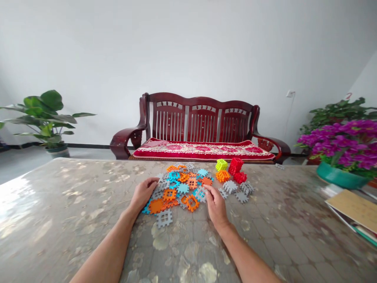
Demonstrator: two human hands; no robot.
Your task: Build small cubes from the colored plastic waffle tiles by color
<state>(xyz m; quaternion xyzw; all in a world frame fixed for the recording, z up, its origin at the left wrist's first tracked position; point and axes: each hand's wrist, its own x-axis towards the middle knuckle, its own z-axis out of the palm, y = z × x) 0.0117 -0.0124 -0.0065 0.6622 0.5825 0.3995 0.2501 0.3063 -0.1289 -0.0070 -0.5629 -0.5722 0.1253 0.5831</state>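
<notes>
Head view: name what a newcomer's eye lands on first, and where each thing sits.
The bright pile of flat waffle pieces in orange, blue and grey lies mid-table, with the left hand and right hand resting at its edges. Just right of the pile stand small built cubes in yellow, red and orange. Behind the table, a dark wooden bench with a red cushion stands against the white wall.

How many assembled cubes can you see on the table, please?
4: a yellow-green cube, a large red cube, an orange cube and a small red cube, clustered right of the flat tiles. Others may hide behind.
</notes>
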